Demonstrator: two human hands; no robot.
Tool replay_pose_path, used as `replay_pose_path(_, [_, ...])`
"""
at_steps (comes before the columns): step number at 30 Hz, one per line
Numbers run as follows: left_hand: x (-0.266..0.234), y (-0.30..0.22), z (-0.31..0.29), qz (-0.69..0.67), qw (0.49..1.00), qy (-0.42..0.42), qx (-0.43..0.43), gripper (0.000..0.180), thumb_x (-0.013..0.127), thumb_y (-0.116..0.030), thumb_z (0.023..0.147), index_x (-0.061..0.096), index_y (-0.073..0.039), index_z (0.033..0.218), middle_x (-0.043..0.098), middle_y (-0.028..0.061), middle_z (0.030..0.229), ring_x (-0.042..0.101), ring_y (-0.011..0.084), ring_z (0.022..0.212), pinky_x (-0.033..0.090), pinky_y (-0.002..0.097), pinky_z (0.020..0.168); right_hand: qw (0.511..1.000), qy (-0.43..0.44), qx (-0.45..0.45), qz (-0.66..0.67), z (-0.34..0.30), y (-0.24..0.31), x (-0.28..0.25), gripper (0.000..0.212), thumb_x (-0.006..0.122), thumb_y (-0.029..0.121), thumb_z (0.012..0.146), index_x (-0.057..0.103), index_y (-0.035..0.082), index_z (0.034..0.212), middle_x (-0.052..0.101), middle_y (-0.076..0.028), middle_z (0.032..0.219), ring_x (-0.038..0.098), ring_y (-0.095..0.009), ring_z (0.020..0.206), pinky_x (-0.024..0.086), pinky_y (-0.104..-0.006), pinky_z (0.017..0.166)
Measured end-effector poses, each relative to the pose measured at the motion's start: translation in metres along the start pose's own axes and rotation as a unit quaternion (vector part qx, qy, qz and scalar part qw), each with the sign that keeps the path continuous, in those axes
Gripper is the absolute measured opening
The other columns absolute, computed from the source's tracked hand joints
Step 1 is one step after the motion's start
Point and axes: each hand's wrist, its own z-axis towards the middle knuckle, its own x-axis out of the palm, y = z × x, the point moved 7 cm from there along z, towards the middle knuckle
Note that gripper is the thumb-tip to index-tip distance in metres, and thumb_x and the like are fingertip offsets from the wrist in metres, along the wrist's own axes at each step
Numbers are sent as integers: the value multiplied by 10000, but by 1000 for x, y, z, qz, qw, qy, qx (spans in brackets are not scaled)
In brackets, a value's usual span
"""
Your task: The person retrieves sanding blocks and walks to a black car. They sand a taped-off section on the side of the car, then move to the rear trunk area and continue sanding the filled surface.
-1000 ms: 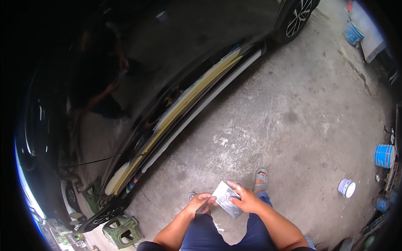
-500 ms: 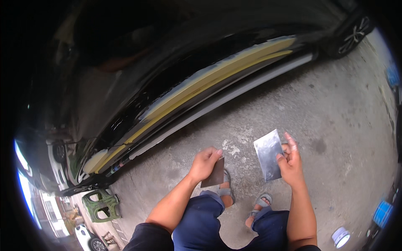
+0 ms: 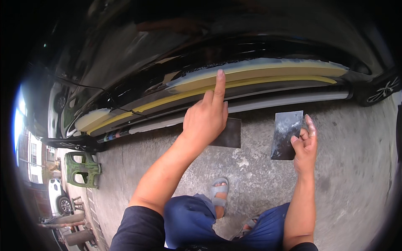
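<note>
My left hand (image 3: 206, 115) reaches toward the side of a black car (image 3: 138, 46). Its index finger is stretched out, the tip in front of the upper edge of a long band of yellow-tan filler (image 3: 268, 72); whether it touches cannot be seen. The other fingers are curled around a thin dark rectangular sheet (image 3: 229, 136), partly hidden behind the hand. Off to the right, my right hand (image 3: 306, 144) grips a flat rectangular metal plate (image 3: 287, 134) by its right edge, thumb on top. Whitish smears mark the plate, and the raised index finger is whitish too.
A grey side step (image 3: 289, 96) runs below the filler, above a stained concrete floor (image 3: 251, 180). Car wheels (image 3: 383, 90) stand at the right. On the left are a green stool (image 3: 83, 169), a white car (image 3: 58, 196) and a brown cylinder (image 3: 79, 237).
My left hand has risen from near my knees toward the car panel, its index finger now extended. The right hand with the metal plate has shifted slightly up and right. The view has turned.
</note>
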Motion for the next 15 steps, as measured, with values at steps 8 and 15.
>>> replay_pose_path(8, [-6,37,-9,130,991,29,-23,856,643,-145,819,143,-101,1512,593,117,829,615,296,595,513,388,501,999,5,-11,32,18,-8,8,657,555,-58,844,286,15,1439,589,-52,1015,542,-76,907,419,-203,827])
replay_pose_path(15, [-11,60,-30,143,988,49,-36,865,638,-144,842,95,-52,1509,650,176,962,644,324,672,519,389,534,994,-35,-90,48,50,6,5,610,558,-8,883,280,-5,1426,603,-69,1023,553,-89,904,434,-233,830])
